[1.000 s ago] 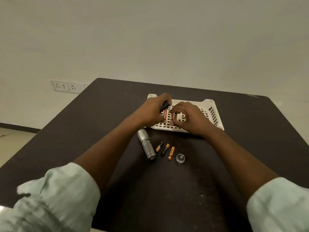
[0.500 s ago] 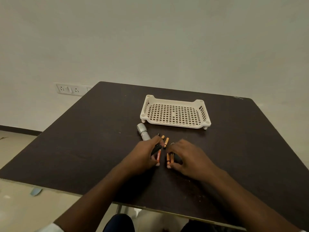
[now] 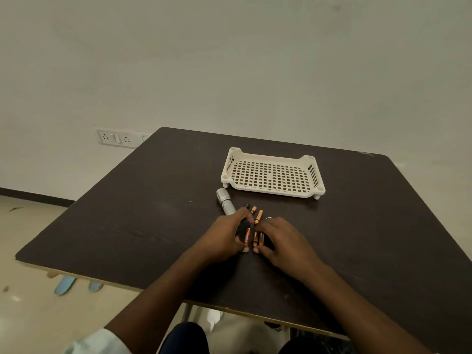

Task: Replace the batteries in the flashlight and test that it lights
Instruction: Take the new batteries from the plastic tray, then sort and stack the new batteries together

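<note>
Two batteries (image 3: 258, 238) sit pinched in the right hand (image 3: 283, 241) fingers, one in the left hand (image 3: 224, 238) (kept apart from loose ones, probably), low over the bench (image 3: 127, 226).

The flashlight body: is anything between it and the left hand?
Nothing visible. The left hand lies right by the near end of the flashlight body, hiding that end; the loose batteries lie to the right, out of the way.

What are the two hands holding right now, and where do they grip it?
The left hand pinches one battery by its ends, with something black. The right hand pinches two batteries endwise, just above the table.
</note>
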